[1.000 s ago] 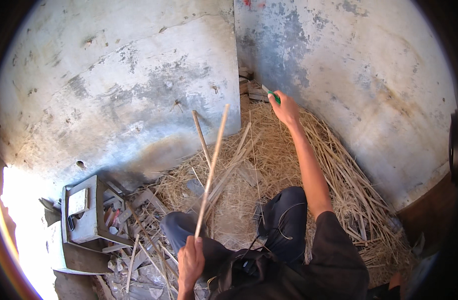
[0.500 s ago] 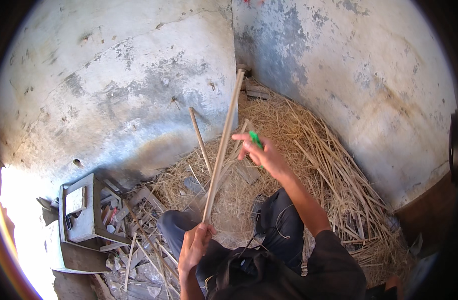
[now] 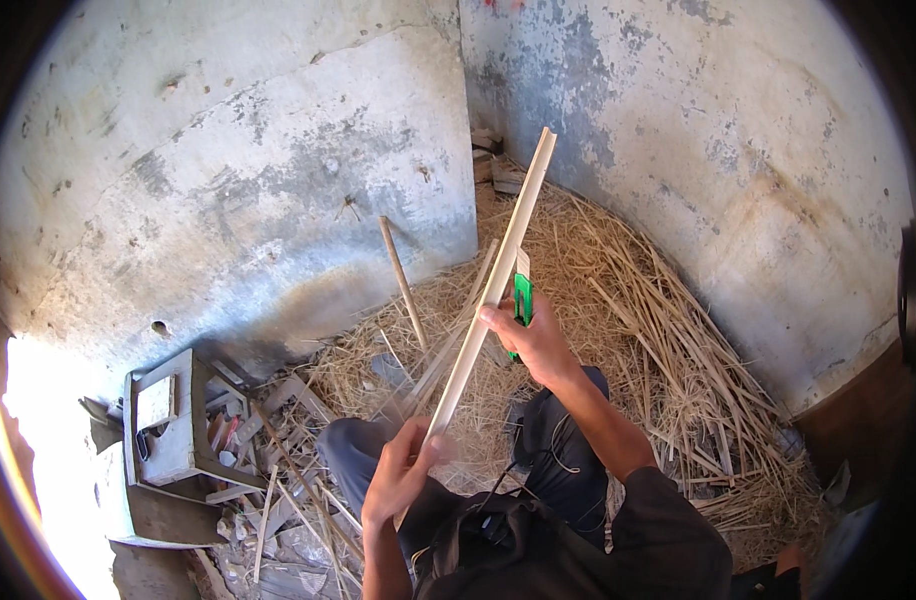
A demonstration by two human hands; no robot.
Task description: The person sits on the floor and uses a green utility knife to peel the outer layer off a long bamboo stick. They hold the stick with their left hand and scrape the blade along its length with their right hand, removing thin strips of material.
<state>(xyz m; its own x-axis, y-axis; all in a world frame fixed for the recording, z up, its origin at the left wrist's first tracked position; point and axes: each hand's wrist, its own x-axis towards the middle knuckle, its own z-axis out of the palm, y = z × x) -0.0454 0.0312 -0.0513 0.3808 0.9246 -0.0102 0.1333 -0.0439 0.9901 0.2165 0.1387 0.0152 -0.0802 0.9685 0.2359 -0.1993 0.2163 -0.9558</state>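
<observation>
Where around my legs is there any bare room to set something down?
Best bet: the dusty floor between both knees, thinly strewn with straw. Crowded: rightward, long stalks along the wall; leftward, scraps beside the grey wooden box.

- Left hand (image 3: 398, 478), lower centre: fingertips blurred; forearm (image 3: 385, 562) cut off by lower edge.
- Pale strip (image 3: 519, 215), centre: part near lower end hidden by left hand.
- Green cutter (image 3: 523, 298), centre: handle partly covered by right hand (image 3: 544, 347).
- Dark fixture (image 3: 910, 290), far right: cut off by frame's rim; kind unclear.
- Red marks (image 3: 518, 4), top: cut off by upper edge.
- Items (image 3: 221, 432) in grey box (image 3: 175, 445), lower left: too small to identify.
</observation>
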